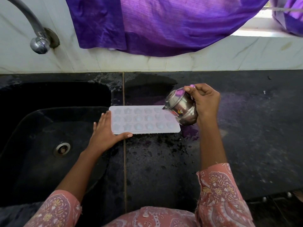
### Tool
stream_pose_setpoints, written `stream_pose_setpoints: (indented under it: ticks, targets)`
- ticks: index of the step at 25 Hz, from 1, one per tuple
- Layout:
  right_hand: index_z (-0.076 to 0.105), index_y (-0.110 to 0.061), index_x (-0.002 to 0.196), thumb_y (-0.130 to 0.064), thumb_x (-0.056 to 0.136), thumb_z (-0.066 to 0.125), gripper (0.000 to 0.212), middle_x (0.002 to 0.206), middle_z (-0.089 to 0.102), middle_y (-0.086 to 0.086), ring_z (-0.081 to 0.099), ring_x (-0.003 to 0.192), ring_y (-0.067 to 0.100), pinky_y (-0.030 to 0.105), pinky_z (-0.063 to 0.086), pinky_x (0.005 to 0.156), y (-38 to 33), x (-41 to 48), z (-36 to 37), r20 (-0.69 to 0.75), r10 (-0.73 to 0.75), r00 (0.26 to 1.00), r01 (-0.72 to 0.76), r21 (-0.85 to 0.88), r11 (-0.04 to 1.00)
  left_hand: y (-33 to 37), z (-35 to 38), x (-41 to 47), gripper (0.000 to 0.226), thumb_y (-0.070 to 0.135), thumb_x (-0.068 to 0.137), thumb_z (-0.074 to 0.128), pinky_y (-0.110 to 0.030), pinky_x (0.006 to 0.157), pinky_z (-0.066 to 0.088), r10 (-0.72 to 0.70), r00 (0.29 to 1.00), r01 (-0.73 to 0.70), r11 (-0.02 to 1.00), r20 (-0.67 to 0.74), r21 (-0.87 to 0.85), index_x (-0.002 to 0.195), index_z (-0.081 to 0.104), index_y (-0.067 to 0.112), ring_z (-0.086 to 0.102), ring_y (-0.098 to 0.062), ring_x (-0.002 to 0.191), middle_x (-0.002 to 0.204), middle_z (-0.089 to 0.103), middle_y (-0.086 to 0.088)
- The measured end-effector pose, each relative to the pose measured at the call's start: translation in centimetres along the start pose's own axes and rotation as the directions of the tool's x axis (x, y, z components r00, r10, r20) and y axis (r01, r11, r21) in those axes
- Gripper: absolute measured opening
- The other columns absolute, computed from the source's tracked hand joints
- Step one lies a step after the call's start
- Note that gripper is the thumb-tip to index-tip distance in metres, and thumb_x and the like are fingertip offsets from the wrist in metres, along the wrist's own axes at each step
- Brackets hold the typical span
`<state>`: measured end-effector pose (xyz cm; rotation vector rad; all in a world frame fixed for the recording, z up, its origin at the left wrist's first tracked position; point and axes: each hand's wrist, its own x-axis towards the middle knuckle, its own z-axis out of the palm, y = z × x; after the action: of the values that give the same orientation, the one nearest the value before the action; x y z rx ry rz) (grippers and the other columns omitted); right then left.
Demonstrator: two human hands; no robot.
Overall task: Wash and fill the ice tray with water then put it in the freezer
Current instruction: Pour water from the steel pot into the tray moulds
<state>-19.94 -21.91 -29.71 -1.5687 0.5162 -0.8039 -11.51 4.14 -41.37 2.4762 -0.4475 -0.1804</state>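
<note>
Head view: fill step under way, wash probably done, freezer step left. Wet black counter (246, 128), sink (32, 122) to its left, purple curtain (164, 27) above. Ice tray (142, 119) flat on counter at sink edge. Right hand (205, 102) grips steel pot (182, 108) tipped over its right end; left hand (105, 133) flat, fingers straight, steadying the other end.
</note>
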Motion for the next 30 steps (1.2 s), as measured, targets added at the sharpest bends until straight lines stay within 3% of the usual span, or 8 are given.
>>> stream_pose_setpoints:
  ticks: [24,30]
  targets:
    - [0.067,-0.022,0.07,-0.013,0.069,0.078,0.015,0.068,0.066,-0.007,0.059,0.064,0.002,0.022,0.052,0.067,0.3,0.08,0.11,-0.014,0.024,1.0,-0.024,0.004,1.0,-0.01,0.03,0.03,0.129,0.076,0.05,0.055,-0.046,0.117,-0.002,-0.006,1.0,0.006,1.0,-0.003,0.004,0.151,0.003,0.015,-0.003,-0.017,0.146,0.159,0.007,-0.001]
    - [0.067,-0.017,0.071,-0.011,0.071,0.077,0.011,0.067,0.066,-0.006,0.059,0.06,-0.001,0.018,0.053,0.065,0.49,-0.08,0.37,-0.039,0.098,0.994,-0.093,0.104,0.99,-0.08,0.05,0.06,0.128,0.076,0.05,0.055,-0.046,0.116,-0.002,0.0,1.0,0.0,1.0,-0.008,0.002,0.151,0.004,0.015,-0.002,-0.017,0.146,0.159,0.007,-0.001]
